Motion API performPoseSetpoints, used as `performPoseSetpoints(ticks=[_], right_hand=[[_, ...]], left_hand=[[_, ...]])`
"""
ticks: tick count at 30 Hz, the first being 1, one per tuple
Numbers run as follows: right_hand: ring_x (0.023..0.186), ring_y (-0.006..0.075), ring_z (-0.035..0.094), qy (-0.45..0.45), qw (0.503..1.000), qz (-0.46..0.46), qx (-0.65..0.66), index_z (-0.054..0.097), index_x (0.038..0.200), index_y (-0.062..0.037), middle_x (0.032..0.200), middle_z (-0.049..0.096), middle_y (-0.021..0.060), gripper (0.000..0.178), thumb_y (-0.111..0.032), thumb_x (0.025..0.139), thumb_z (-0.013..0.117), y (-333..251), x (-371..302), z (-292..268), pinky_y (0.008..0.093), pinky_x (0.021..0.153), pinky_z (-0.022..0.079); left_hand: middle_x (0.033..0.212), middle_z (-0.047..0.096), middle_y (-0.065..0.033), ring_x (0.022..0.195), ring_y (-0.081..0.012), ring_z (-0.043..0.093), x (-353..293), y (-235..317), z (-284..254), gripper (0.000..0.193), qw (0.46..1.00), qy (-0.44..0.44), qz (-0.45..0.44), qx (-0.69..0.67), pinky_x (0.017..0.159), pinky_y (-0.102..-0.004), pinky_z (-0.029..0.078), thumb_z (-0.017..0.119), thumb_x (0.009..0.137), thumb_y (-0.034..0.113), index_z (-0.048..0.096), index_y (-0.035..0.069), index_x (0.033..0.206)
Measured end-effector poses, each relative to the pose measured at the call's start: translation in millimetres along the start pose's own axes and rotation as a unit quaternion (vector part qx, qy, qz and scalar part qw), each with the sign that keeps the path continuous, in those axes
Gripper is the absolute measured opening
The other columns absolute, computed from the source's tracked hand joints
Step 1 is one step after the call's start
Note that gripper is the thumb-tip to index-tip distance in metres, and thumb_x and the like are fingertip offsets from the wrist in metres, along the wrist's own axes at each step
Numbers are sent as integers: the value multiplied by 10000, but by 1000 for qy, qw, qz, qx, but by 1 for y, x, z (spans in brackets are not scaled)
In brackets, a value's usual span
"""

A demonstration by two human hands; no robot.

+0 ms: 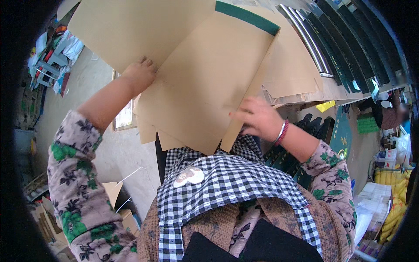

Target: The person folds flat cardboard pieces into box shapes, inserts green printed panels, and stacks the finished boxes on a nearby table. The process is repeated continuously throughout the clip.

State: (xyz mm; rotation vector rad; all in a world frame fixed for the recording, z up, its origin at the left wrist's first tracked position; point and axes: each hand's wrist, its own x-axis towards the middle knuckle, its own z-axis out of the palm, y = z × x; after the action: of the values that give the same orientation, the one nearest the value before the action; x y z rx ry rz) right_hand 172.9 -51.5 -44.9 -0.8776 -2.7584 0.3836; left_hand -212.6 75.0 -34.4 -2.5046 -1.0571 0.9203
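Observation:
A large brown cardboard box blank (209,74) lies in front of me, partly folded, with a dark green strip along its far flap. Its right side panel stands up along a crease. My left hand (140,75) has its fingers curled on the fold between the middle panel and the big left panel (131,30). At the raised right edge is my right hand (260,118), somewhat blurred, its fingers apart across that panel. A red cord and a silver bangle circle the right wrist. The blank's near edge reaches my checked apron (218,170).
More flat brown cardboard (290,65) lies on the bench at the right. Beyond it stand metal rollers (305,39) and a row of dark green pieces (349,48). A person (393,111) is at the far right. Opened cartons (128,220) rest on the floor at left.

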Motion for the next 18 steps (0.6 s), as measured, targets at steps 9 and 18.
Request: performPoseSetpoints(ticks=[9,18], right_hand=[[1029,330,548,83,996,7,26,625,873,-46,915,618,114,111,-103,779,635,91,-34,-17,416,951,426],[856,311,562,72,969,192,-135,557,790,-59,817,610,122,168,-205,845,622,91,-34,-3,402,751,474]], left_hand=[[1200,590,-116,1212,-281,485,8,12,5,281,967,234,57,79,1014,-436,365,552,816,182,629,133,1082],[882,647,-153,833,-346,641,40,110,-50,70,891,285,-184,-301,704,-448,521,481,853,100,512,61,902]])
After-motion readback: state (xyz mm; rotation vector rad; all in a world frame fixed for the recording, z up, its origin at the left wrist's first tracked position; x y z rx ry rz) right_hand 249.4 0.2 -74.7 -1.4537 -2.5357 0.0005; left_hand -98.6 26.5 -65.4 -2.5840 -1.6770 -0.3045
